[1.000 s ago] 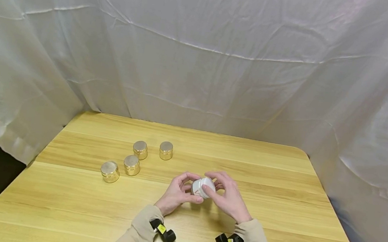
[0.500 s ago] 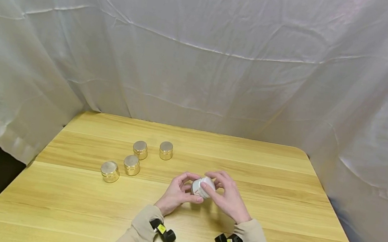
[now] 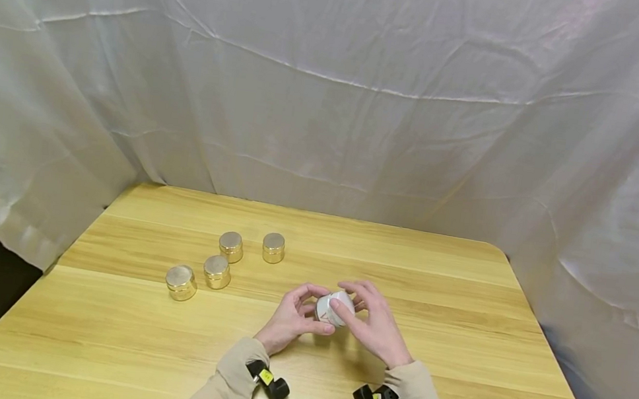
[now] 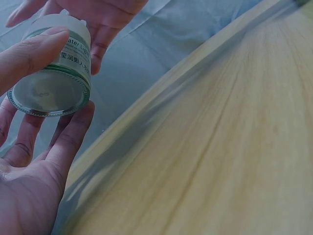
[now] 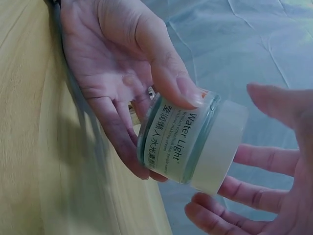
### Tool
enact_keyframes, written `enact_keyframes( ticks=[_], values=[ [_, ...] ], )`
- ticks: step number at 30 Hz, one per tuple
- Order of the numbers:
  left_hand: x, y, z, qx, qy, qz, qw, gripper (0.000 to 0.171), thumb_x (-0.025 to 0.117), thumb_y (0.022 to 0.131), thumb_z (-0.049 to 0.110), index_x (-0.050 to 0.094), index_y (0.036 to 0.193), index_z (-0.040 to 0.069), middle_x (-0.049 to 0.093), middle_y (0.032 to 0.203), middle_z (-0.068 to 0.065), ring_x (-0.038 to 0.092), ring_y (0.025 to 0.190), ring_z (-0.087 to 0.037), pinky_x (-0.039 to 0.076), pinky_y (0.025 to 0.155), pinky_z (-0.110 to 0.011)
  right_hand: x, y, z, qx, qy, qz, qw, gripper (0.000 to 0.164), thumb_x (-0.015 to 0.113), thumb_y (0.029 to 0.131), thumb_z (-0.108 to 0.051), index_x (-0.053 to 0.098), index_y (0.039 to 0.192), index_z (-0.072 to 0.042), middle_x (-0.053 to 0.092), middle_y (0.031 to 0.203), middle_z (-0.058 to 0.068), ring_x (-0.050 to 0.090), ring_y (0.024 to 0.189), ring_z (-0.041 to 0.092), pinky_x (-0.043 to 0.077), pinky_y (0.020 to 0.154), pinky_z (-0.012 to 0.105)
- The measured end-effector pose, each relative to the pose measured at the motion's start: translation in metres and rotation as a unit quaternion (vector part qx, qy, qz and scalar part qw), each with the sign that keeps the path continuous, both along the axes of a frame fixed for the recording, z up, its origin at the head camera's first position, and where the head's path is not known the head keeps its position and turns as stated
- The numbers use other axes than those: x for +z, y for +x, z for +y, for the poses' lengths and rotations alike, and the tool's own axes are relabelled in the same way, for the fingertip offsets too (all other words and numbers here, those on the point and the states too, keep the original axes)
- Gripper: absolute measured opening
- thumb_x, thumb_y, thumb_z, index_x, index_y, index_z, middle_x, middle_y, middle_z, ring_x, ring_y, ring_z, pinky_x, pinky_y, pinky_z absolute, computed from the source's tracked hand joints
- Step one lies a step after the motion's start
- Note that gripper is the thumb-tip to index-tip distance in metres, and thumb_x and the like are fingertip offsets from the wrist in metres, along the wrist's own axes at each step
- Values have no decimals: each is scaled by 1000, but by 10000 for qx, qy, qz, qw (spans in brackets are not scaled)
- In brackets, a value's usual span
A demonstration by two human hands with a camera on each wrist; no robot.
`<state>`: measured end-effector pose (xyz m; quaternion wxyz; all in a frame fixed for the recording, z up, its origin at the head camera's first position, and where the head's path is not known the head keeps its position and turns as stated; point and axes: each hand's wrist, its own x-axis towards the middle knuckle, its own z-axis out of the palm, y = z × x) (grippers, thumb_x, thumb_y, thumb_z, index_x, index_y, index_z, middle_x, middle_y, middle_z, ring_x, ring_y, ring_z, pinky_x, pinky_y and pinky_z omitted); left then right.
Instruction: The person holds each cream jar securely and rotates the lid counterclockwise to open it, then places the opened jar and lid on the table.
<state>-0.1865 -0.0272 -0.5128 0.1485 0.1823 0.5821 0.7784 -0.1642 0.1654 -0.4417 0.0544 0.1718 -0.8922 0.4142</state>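
Observation:
A small cream jar point(image 5: 171, 142) with a pale green label reading "Water Light" and a white lid point(image 5: 220, 152) is raised over the table between both hands. My left hand point(image 3: 286, 320) grips its body, thumb on the label and fingers round the other side. The jar tilts, lid toward the right; the left wrist view shows its round base point(image 4: 49, 93). My right hand point(image 3: 374, 326) surrounds the lid with spread, slightly bent fingers. Its thumb point(image 5: 274, 100) shows apart from the lid in the right wrist view, while its fingertips are right at the lid's far side.
Several gold jars stand upright on the left of the wooden table point(image 3: 463, 297): one nearest the left edge point(image 3: 181, 283), two close together point(image 3: 217, 272), and one farther right point(image 3: 273, 248). A grey-white curtain point(image 3: 328, 127) hangs behind and at the sides.
The right hand and its wrist have shifted very slightly left. The left hand still grips the jar in the same place, and the gold jars have not moved.

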Motion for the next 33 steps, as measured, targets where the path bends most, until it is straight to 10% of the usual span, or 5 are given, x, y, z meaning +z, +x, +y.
enact_keyframes(
  ticks=[15,24,33],
  values=[
    [-1,0,0,5,-19,-17,10000,67,84,75,-1,50,133,-4,56,135,-8,67,109,-16,59,95,-30,-1,-1,1,-8,126,-16,9999,44,67,95,-35,64,132,-11,66,119,6,60,89,14,56,79,39],
    [-3,0,0,-6,-22,122,9999,65,86,76,7,52,130,-1,57,135,-9,68,108,-14,59,94,-28,-5,-2,1,-241,585,139,9979,45,69,93,-37,67,127,-7,69,100,4,54,75,6,48,66,18],
    [-2,-1,0,10,-97,44,9999,67,85,75,4,51,132,-3,54,139,-13,66,113,-17,58,96,-30,-3,-2,3,85,371,-64,9993,51,71,92,-35,62,134,-8,68,108,6,61,83,9,55,71,27]
  ],
)
